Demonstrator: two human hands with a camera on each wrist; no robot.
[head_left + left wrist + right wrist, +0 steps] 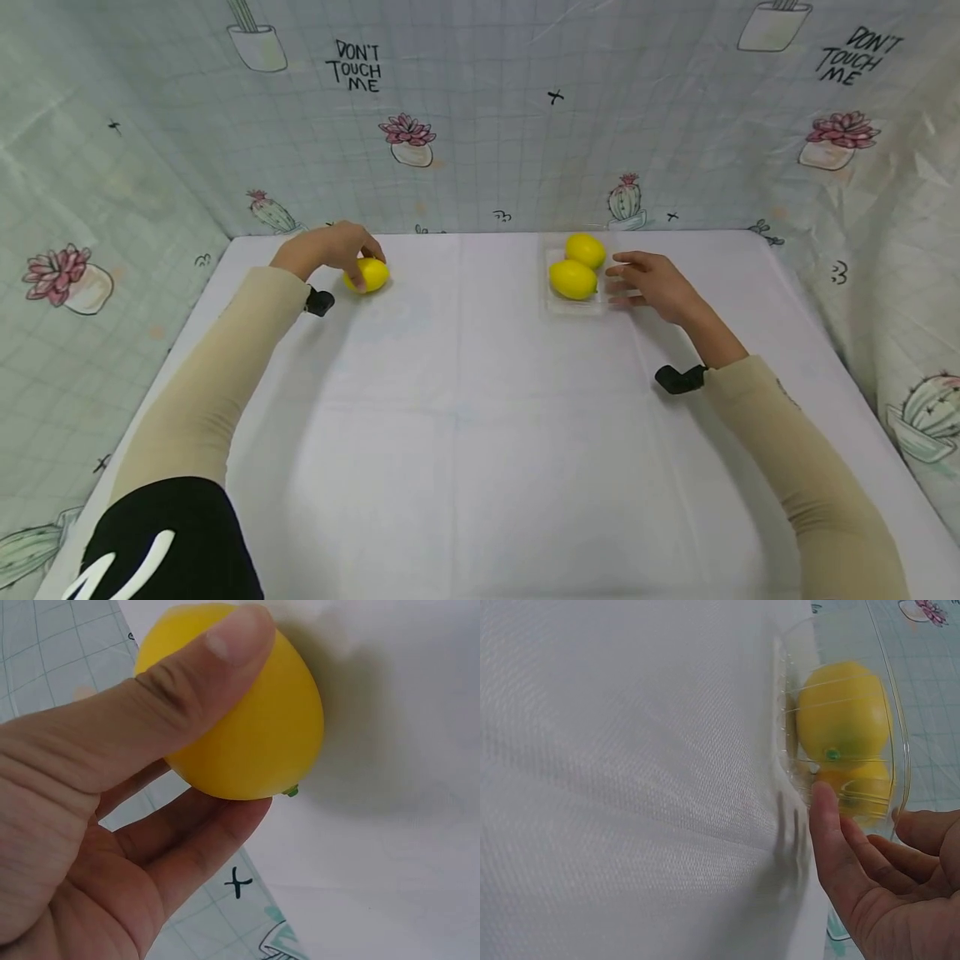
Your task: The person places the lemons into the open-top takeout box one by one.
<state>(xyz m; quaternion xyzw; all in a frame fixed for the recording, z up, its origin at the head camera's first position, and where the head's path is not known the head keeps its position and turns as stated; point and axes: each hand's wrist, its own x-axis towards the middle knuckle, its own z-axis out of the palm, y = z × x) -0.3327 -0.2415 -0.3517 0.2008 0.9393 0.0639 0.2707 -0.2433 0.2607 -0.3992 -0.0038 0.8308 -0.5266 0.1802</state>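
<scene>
Lemon (247, 712), bright yellow and smooth, is gripped by the left hand (330, 247) at the far left of the white table (465, 433); the thumb (187, 675) is curled over its top and the fingers (202, 840) are cupped beneath, with a small green stem nub showing just past the fingertips. Well apart to the right, a clear plastic tray (552, 304) is touched at its near edge by the right hand (651, 283), whose fingers are held loosely spread and nearly straight, gripping nothing. Two more lemons (573, 279) are seen lying inside the tray, just beyond those fingertips, one behind the other. A cactus-printed sheet (480, 125) is hung around the table on all sides. The grip on the held lemon is judged shallow, so the smooth skin could slip from under the thumb and roll away. The light tray could also be nudged or tipped by the right hand's fingertips, spilling its lemons.
</scene>
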